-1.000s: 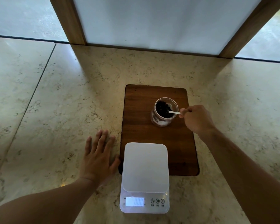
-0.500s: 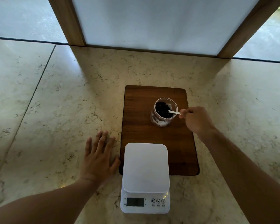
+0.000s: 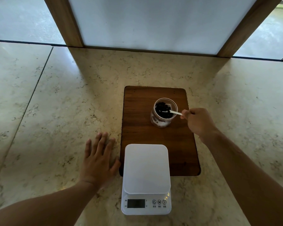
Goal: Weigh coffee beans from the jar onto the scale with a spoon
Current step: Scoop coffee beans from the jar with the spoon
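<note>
A marble table (image 3: 55,103) carries a wooden board (image 3: 137,128). The white scale (image 3: 145,173) overlaps the board's near edge, its platform bare and its display dark. The left hand (image 3: 98,160) lies flat on the table beside the scale, fingers spread, holding nothing. The right hand (image 3: 198,123) pinches the spoon (image 3: 173,112) handle. The open jar (image 3: 163,112) stands on the board, beans (image 3: 161,106) inside, the spoon's bowl among them.

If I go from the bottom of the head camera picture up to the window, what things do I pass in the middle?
White digital kitchen scale → dark wooden cutting board → clear glass jar of dark coffee beans → beige marble counter → frosted white window panel.
</note>
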Available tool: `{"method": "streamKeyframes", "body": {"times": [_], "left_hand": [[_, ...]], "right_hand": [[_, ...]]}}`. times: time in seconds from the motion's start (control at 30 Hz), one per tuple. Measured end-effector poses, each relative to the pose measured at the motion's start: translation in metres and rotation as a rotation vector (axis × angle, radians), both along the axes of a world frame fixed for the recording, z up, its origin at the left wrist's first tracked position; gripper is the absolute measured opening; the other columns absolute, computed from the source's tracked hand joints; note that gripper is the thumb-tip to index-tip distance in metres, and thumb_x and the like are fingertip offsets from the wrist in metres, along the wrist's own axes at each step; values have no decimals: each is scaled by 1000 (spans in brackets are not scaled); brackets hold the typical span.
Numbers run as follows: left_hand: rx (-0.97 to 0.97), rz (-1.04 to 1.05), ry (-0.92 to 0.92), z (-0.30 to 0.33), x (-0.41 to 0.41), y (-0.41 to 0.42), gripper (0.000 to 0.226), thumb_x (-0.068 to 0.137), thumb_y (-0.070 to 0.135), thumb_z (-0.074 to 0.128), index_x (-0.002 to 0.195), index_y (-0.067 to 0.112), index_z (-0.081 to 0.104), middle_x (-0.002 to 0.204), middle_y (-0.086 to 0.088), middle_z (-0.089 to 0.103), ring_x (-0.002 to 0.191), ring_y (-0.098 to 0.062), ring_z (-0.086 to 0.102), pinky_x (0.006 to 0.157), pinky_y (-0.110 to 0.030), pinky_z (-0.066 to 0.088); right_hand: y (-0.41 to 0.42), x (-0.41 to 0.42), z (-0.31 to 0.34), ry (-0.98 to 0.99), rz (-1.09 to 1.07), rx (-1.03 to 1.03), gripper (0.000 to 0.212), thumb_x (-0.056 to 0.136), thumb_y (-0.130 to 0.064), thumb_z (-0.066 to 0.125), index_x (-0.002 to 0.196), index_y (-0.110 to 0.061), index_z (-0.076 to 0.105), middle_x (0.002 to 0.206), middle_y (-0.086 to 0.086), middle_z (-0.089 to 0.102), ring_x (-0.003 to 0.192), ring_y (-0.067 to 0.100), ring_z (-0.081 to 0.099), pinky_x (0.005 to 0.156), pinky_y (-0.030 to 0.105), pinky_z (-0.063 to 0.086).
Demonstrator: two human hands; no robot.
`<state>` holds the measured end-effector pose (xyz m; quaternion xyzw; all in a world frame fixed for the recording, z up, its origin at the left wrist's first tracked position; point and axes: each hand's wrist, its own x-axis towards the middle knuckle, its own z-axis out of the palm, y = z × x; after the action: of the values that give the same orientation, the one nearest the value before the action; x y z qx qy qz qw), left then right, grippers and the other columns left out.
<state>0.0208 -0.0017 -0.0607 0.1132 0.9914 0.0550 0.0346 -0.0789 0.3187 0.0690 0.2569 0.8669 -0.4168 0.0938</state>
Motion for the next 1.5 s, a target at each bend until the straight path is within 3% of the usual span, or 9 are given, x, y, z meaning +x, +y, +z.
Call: {"method": "streamKeyframes", "body": {"times": [1.1,1.5], "left_hand": [[-3,7,21,-3,1,0,73,91,57,32,150,15,39,162,-14,26,153,-28,12,119,-57,17],[12,12,33,-3,0,0,72,92,57,33,149,15,39,161,-14,27,153,-28,12,119,-57,16]], "right_hand": [[11,-2,21,72,1,-35,33,98,-28,54,76,-13,72,51,-1,42,45,15,36,48,28,29],[12,9,39,108,30,26,32,99,-32,52,85,-13,73,51,-3,44,42,12,34,45,26,28]]}}
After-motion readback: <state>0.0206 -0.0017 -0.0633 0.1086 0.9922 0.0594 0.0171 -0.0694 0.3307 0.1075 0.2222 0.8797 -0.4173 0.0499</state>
